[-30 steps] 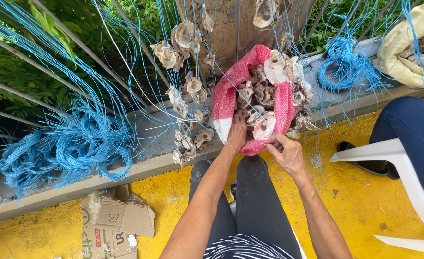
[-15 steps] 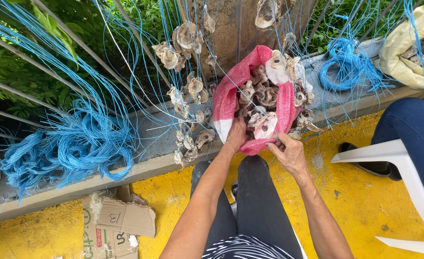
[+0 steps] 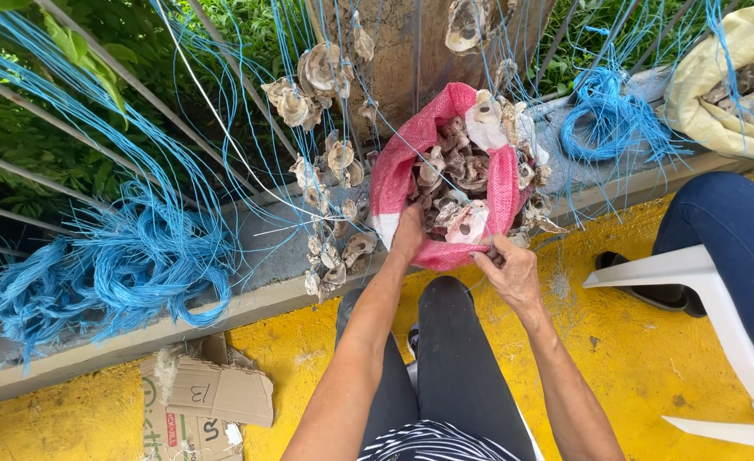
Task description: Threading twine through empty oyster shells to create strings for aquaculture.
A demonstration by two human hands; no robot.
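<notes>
A red mesh sack [image 3: 394,179] full of grey oyster shells [image 3: 458,171] stands open on the concrete ledge in front of my knees. My left hand [image 3: 408,236] reaches over the sack's near rim, fingers down among the shells; what it grips is hidden. My right hand [image 3: 509,271] is at the sack's front right edge, fingers pinched on a small dark thing, which may be a shell or the rim itself. More shells [image 3: 321,81] hang threaded on blue strings [image 3: 223,128] just left of the sack.
A heap of blue cord [image 3: 112,273] lies on the ledge at left, another bundle [image 3: 611,115] at right. A yellow sack of shells [image 3: 718,85] sits far right. Another person's leg [image 3: 727,230] and a white chair [image 3: 718,324] are at right. Cardboard [image 3: 206,397] lies on the yellow floor.
Both hands stay at the sack's near rim. My left hand has dipped slightly deeper among the shells; my right hand has barely shifted.
</notes>
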